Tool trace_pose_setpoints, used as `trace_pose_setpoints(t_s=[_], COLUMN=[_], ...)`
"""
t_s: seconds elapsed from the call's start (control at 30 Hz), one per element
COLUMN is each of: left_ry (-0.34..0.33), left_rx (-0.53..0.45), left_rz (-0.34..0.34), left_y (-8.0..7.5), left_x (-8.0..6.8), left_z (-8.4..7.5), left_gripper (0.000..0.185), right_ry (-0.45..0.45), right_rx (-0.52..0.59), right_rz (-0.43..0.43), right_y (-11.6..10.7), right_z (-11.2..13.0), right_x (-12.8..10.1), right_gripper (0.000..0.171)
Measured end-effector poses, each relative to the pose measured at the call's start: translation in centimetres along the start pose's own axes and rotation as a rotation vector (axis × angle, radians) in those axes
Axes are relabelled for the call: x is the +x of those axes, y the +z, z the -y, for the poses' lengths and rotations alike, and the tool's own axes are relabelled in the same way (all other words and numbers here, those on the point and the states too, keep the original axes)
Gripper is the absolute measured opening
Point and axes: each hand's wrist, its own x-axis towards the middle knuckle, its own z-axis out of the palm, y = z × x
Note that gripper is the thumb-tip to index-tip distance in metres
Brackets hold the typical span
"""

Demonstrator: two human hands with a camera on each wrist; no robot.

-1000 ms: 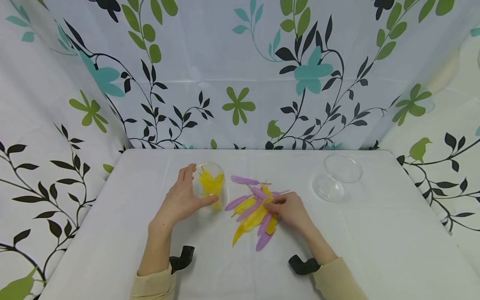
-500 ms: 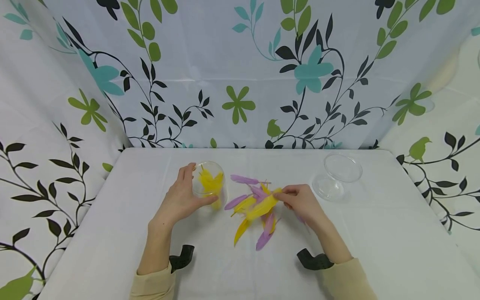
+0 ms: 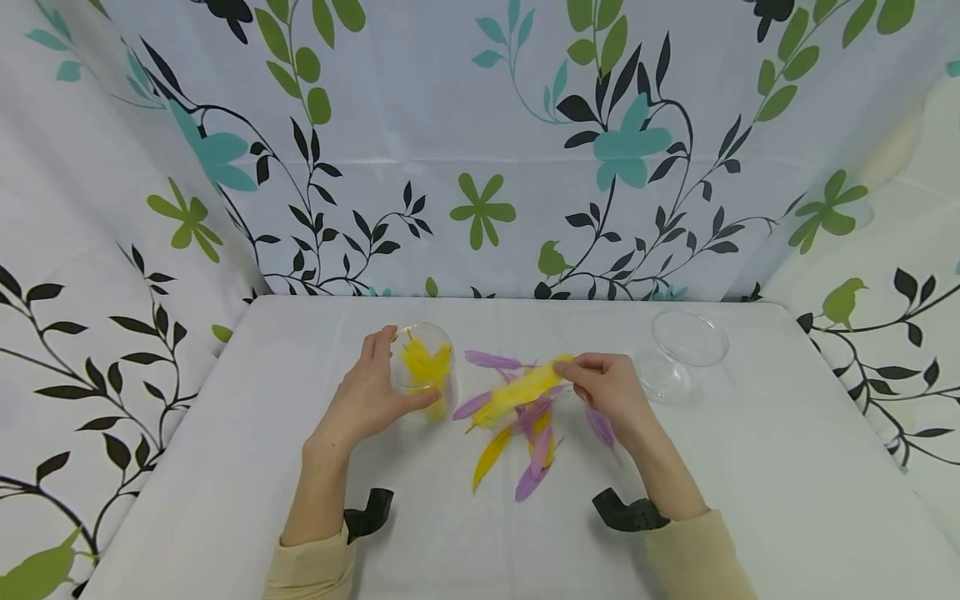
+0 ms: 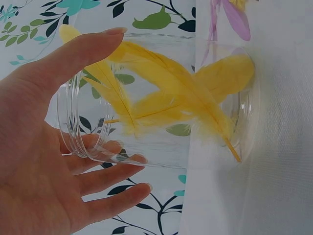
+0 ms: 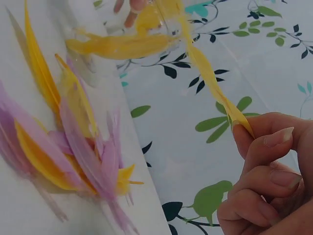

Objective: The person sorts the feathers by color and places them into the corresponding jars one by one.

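Note:
My left hand (image 3: pixel 367 398) grips a clear plastic jar (image 3: pixel 424 367) standing on the white table (image 3: pixel 225 467); several yellow feathers (image 4: pixel 166 98) sit inside it. My right hand (image 3: pixel 607 385) pinches one yellow feather (image 3: pixel 525 387) by its end and holds it lifted above a loose pile of purple and yellow feathers (image 3: pixel 525 437), its tip towards the jar. The right wrist view shows the pinched yellow feather (image 5: pixel 210 78) running from my fingertips (image 5: pixel 244 134) towards the jar, with the pile of feathers (image 5: pixel 73 147) below.
A second clear jar (image 3: pixel 678 354) stands at the back right of the table, with nothing seen inside. Leaf-patterned curtains (image 3: pixel 480 142) close off the back and both sides. Two black wrist mounts (image 3: pixel 367 512) lie near the front edge.
My right hand has picked a yellow feather out of the pile and raised it up and to the right. The left hand and its jar have stayed put.

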Motion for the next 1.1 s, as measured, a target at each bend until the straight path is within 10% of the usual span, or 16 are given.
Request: trace_pose_setpoints(t_s=[0.7, 1.1], left_ry=[0.005, 0.027], left_rx=[-0.012, -0.021], left_rz=[-0.007, -0.021], left_y=[0.2, 0.2], left_x=[0.0, -0.1], left_z=[0.3, 0.3], left_gripper=[0.111, 0.111], right_ry=[-0.141, -0.218], right_rx=[0.083, -0.124], right_rz=[-0.046, -0.097], right_y=[3.8, 9.3], right_z=[6.0, 7.5], right_x=[2.9, 3.0], right_gripper=[0.029, 0.023])
